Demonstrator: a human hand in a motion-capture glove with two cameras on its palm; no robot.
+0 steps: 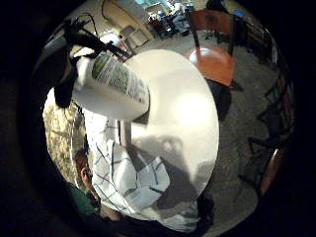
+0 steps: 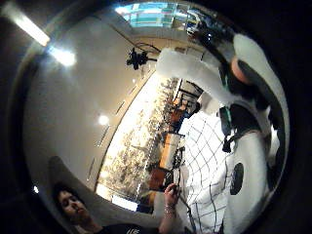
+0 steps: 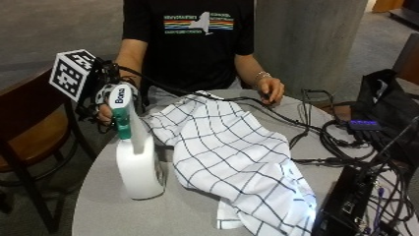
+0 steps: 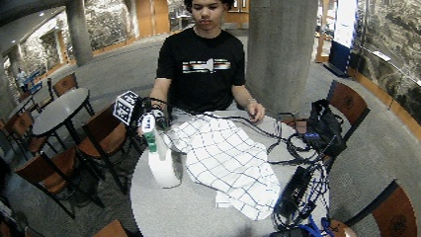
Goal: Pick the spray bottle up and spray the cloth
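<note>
The bottle (image 3: 138, 164), white with a green neck and a white spray head, stands upright on the table (image 3: 118, 214) near its edge, just beside the cloth (image 3: 229, 157). The gloved right hand (image 3: 108, 101) is at the spray head, its fingers curled round the head from behind; the bottle hides most of them, so the exact finger placement on the trigger cannot be made out. In the little finger side palm view the bottle's body (image 1: 111, 86) with its green label fills the area next to the palm, and the cloth (image 1: 133, 182) lies below it on the pale round table (image 1: 187, 113). The white checked cloth is spread rumpled across the middle of the table, one end hanging over the near edge. The person's bare hand (image 3: 270, 91) rests on the far side of the table among black cables (image 3: 314, 132). A black bag (image 3: 386, 105) sits at the table's right edge, cut off by the frame.
</note>
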